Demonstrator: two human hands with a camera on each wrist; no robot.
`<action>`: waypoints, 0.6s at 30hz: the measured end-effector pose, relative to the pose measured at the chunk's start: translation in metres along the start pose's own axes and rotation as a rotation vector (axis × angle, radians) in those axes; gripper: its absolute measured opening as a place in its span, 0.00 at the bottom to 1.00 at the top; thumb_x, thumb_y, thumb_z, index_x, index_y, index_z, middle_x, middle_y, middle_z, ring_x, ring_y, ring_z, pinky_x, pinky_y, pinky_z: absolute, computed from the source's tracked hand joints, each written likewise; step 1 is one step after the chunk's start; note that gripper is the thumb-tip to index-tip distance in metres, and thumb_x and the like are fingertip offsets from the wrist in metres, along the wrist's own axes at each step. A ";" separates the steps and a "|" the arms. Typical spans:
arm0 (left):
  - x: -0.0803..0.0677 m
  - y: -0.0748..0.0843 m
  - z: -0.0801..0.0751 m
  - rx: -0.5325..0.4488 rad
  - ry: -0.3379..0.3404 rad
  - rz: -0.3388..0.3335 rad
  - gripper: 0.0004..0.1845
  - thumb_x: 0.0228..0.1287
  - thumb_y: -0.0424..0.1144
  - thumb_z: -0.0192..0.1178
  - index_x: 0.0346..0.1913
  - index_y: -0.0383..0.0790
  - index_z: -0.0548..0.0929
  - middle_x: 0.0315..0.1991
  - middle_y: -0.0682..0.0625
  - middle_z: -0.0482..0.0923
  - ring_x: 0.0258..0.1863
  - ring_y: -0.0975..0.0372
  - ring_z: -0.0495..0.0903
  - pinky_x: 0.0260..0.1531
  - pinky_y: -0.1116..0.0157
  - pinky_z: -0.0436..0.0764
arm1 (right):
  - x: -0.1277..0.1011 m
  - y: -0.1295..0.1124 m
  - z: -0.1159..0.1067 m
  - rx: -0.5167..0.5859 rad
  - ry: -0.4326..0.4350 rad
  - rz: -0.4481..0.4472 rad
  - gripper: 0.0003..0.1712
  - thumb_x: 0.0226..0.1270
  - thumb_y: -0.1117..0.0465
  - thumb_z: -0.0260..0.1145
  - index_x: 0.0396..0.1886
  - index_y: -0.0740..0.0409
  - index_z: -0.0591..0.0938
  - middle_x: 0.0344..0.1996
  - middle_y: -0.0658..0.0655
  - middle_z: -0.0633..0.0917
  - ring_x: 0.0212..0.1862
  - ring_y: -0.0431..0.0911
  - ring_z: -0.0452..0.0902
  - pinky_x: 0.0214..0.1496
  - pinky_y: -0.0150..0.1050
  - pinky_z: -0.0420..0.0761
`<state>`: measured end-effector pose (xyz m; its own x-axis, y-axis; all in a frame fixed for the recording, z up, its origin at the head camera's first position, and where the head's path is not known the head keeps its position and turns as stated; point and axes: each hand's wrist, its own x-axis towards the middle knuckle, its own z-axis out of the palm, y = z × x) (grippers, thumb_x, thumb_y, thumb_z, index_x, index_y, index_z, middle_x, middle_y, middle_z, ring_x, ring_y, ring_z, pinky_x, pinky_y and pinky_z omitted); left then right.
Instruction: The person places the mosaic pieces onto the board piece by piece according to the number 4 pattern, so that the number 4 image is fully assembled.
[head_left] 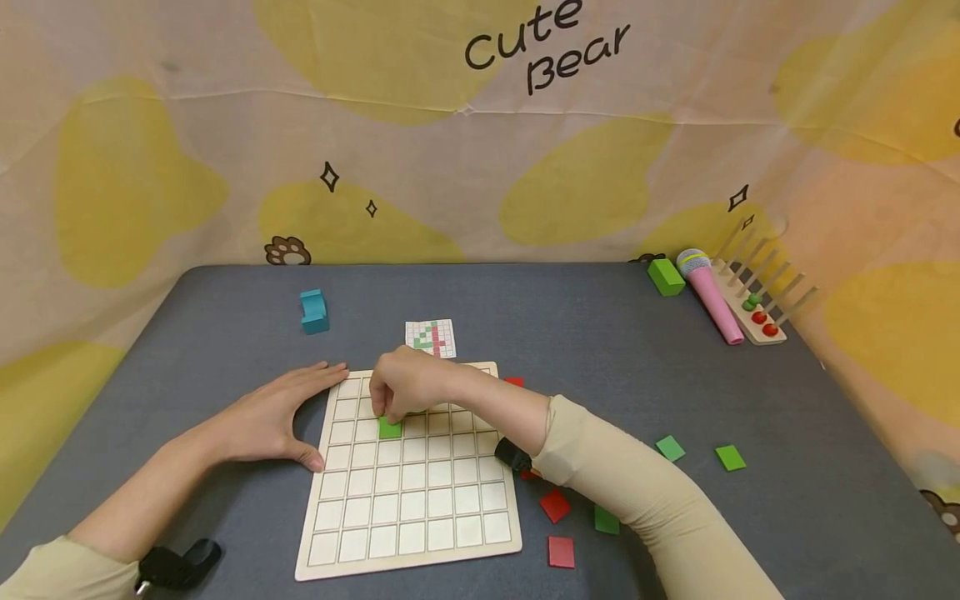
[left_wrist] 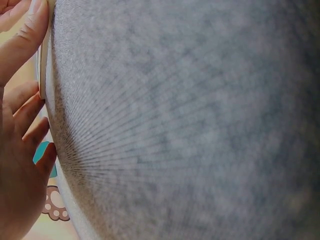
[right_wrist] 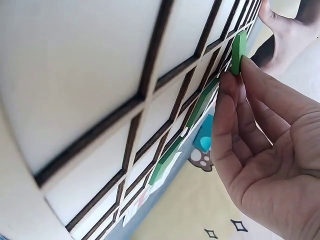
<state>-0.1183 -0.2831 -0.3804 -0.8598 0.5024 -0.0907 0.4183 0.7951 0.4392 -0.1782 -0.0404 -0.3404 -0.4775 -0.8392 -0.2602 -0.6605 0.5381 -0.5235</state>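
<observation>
A wooden grid board (head_left: 408, 500) lies on the grey table (head_left: 600, 375). My right hand (head_left: 392, 410) reaches over its upper rows, and its curled fingertips hold a green tile (head_left: 390, 429) at a cell. In the right wrist view the fingers (right_wrist: 235, 100) touch the edge of that green tile (right_wrist: 238, 50), which stands a little proud of the board (right_wrist: 75, 75); other green tiles (right_wrist: 200, 107) sit in cells beyond. My left hand (head_left: 288, 412) lies flat on the table, its thumb and fingertips against the board's left edge. The left wrist view shows those fingers (left_wrist: 22, 115) beside the board edge (left_wrist: 42, 60).
A pattern card (head_left: 431, 337) lies behind the board, a teal block (head_left: 314, 311) at back left. Back right stand a green block (head_left: 665, 277), a pink microphone (head_left: 708, 300) and a peg rack (head_left: 757, 312). Loose red tiles (head_left: 555, 505) and green tiles (head_left: 670, 448) lie right of the board.
</observation>
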 end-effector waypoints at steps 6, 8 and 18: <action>0.001 0.000 0.001 0.005 0.003 0.003 0.67 0.30 0.76 0.70 0.75 0.42 0.64 0.75 0.41 0.64 0.75 0.39 0.59 0.66 0.37 0.64 | 0.001 0.001 0.002 -0.020 0.003 0.003 0.05 0.55 0.65 0.75 0.31 0.51 0.90 0.29 0.46 0.89 0.34 0.35 0.80 0.36 0.23 0.75; 0.001 -0.001 0.001 0.007 0.001 0.001 0.67 0.30 0.76 0.70 0.75 0.42 0.64 0.75 0.41 0.63 0.75 0.39 0.59 0.66 0.37 0.64 | 0.001 0.001 0.002 -0.026 0.004 0.004 0.05 0.55 0.66 0.75 0.31 0.51 0.90 0.29 0.45 0.89 0.34 0.35 0.80 0.36 0.23 0.75; 0.001 -0.002 0.001 -0.001 0.002 -0.002 0.67 0.30 0.75 0.71 0.75 0.43 0.63 0.75 0.42 0.63 0.75 0.40 0.59 0.66 0.37 0.64 | 0.000 -0.001 -0.001 -0.043 0.008 -0.013 0.10 0.53 0.69 0.73 0.34 0.52 0.88 0.30 0.45 0.88 0.34 0.35 0.79 0.35 0.23 0.75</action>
<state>-0.1192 -0.2836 -0.3823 -0.8615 0.4998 -0.0897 0.4159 0.7959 0.4399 -0.1780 -0.0403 -0.3396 -0.4733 -0.8455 -0.2471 -0.6910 0.5303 -0.4912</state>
